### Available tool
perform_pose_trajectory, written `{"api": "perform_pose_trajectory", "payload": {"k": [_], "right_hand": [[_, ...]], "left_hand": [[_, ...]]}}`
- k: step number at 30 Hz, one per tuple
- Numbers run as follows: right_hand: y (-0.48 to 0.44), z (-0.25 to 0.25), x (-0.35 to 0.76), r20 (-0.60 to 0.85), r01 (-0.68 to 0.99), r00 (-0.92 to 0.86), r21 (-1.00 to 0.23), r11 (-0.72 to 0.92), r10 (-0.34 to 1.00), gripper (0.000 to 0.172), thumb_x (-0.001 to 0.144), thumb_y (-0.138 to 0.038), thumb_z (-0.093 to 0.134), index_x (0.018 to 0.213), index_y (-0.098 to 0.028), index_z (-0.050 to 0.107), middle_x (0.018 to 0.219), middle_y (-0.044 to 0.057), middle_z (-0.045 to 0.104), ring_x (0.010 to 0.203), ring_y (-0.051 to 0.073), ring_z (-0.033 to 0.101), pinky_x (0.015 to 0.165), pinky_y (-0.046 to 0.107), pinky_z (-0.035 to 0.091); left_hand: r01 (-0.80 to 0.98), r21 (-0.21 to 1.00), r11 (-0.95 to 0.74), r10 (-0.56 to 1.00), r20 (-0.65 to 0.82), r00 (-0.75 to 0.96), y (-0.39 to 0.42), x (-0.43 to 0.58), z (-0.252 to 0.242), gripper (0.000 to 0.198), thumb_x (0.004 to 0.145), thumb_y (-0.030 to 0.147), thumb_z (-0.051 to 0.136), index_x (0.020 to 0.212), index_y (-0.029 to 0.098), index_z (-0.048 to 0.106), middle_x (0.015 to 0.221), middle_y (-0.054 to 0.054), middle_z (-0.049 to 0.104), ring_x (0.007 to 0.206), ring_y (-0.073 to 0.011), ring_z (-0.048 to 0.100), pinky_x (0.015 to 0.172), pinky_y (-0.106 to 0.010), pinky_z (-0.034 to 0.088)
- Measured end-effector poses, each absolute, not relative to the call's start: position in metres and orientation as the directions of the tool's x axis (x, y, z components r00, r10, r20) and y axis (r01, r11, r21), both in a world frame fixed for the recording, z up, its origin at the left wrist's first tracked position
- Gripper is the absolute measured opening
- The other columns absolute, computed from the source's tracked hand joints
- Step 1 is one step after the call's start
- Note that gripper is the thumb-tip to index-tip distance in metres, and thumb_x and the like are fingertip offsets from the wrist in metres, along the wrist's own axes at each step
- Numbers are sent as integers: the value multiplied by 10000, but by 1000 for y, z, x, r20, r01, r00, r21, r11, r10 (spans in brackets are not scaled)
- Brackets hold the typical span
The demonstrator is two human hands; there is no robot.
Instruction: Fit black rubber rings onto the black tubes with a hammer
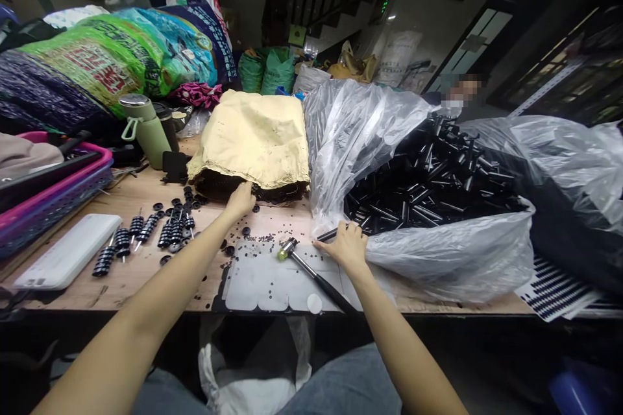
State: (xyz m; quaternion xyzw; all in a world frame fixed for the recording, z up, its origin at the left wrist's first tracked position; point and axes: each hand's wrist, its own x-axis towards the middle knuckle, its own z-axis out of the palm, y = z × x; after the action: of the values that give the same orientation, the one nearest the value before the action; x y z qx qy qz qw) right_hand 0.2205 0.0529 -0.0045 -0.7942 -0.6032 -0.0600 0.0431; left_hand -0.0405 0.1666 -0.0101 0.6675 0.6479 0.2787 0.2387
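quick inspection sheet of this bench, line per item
surface: wooden table, grey mat at front edge
job's things: black tubes heaped in clear plastic bag; yellow sack with small black parts at its mouth; stacked black washers on pins
clutter: hammer, green bottle, white slab, pink basket, loose washers
grippers: left hand at the sack's mouth; right hand on a tube at the bag's edge
cables: nothing seen
surroundings: printed sacks, another person behind, staircase

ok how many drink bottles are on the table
2: a green bottle stands at the table's back left, and a darker flask is right behind it, partly hidden. Others may be hidden behind the sacks.
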Motion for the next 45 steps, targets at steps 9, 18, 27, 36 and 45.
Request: {"api": "perform_pose_trajectory", "payload": {"k": [9, 18, 27, 36, 45], "right_hand": [[20, 22, 198, 258, 837, -218, -447, 316, 941, 933, 605, -491, 655, 1337, -159, 180, 1323, 141, 293, 1227, 292, 264, 1005, 453, 261], [-12, 15, 152, 313, 477, -454, -705, 525, 834, 1053, 550, -350, 746, 1362, -191, 95, 1375, 131, 209, 1286, 262, 198, 1053, 430, 251], [-39, -6, 181, 163, 574, -395, -725, 381, 904, 1030, 558, -413, 735, 1357, -178, 130, 1379, 146, 217, 1279, 272, 223, 1042, 443, 260], [-51, -4, 163, 194, 532, -395, -748, 396, 898, 1124, 532, -392, 759, 1373, -206, 37, 1394, 147, 174, 1290, 296, 186, 1031, 471, 264], [-38, 15, 147, 303, 383, -529, -748, 542, 793, 1070, 519, -347, 763, 1351, -196, 107, 1383, 125, 200, 1293, 267, 189, 1065, 414, 227]], "left_hand": [[-258, 962, 90, 988, -55, 141, 48, -26, 9, 376, 787, 448, 441, 989, 141, 521, 616, 28, 481, 361, -35, 383, 316, -150, 269], [564, 806, -183, 979, 204, 26, 11, -1, -27, 342, 822, 331, 415, 1070, 145, 562, 846, -97, 601, 798, -211, 558, 689, -340, 448], [527, 804, -274, 945, 327, -7, -34, -42, -23, 197, 775, 323, 529, 923, 196, 556, 907, -68, 580, 855, -196, 545, 750, -317, 446], [-329, 943, 58, 998, -56, 16, 1, 0, -9, 380, 800, 498, 417, 1020, 195, 485, 608, 51, 450, 431, -52, 415, 392, -163, 340], [-424, 824, 375, 927, -332, 175, -18, 6, 16, 371, 738, 430, 514, 974, 149, 568, 461, 53, 457, 330, -65, 411, 308, -165, 310]]}}
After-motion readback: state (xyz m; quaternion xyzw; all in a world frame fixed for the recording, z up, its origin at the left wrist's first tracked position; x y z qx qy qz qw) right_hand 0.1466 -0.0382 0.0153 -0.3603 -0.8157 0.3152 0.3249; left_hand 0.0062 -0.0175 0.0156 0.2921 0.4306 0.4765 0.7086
